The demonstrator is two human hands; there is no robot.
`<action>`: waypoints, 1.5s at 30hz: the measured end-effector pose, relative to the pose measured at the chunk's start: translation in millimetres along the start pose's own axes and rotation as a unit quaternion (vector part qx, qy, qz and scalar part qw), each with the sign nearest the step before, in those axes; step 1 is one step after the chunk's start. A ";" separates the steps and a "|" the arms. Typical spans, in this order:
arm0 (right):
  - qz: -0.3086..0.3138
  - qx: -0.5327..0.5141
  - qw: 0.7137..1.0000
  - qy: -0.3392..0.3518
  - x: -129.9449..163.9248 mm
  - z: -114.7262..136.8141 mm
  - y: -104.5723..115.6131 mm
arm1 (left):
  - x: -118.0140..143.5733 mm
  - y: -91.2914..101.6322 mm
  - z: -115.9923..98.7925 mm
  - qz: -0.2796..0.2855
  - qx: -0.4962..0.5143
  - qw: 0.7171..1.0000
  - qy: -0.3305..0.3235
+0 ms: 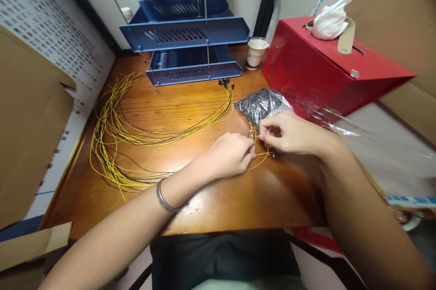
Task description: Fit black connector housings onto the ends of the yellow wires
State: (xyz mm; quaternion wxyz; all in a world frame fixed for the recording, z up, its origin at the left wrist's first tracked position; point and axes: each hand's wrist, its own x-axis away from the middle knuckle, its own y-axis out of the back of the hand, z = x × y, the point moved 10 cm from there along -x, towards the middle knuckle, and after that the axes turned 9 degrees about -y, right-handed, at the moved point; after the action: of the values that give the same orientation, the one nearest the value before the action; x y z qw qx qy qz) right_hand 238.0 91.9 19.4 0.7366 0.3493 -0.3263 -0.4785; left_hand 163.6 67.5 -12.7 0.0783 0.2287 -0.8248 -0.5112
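From the head camera, both hands meet near the middle of the wooden tabletop (143, 99). The left hand (230, 154) has its fingers curled shut, its grip pinching the ends of thin yellow wires (257, 138) between thumb and fingertips. The right hand (289, 133) sits just beside it, fingertips also pinched closed on the same wire ends; whether it holds a small part as well is too small to tell. A metal bangle (165, 199) circles the left wrist.

The wires run left from the hands in a long loose loop (112, 140) across the tabletop, then curve back toward a cluster of dark connector ends (225, 83) lying in front of the blue stacked trays (194, 72). A clear plastic bag of small dark parts (260, 101) lies just behind the right hand, touching the red box (306, 67). White tissue (332, 17) pokes out of the top of that box. A paper cup (256, 52) stands between the trays and the box. Cardboard (30, 135) leans at the left edge.
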 end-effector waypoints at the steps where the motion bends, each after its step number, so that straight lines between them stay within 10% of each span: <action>1: -0.001 0.000 1.000 -0.001 -0.1 -0.6 0.0 | 0.5 1.1 1.3 -0.006 0.014 1.000 0.006; 9: -0.064 -0.029 0.997 -0.023 2.4 -1.5 16.4 | 5.4 11.9 17.3 -0.086 0.121 0.986 0.071; 20: -0.161 -0.184 0.967 -0.068 3.6 -5.7 28.2 | 9.0 23.3 20.0 -0.137 0.009 0.986 0.096; 29: -0.104 -0.287 0.952 -0.033 -6.4 15.4 -1.6 | 39.6 55.3 30.3 -0.175 0.248 0.946 0.112; 45: 0.062 -0.382 0.921 -0.036 -12.0 32.3 -54.4 | 80.4 81.8 54.8 -0.327 0.195 0.914 0.141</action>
State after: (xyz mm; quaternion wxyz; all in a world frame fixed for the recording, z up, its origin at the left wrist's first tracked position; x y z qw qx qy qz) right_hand 181.8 80.4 -9.8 0.8300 0.0031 -0.1659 -0.5325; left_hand 48.4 105.4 25.3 -0.0241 0.5658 -0.7676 -0.3000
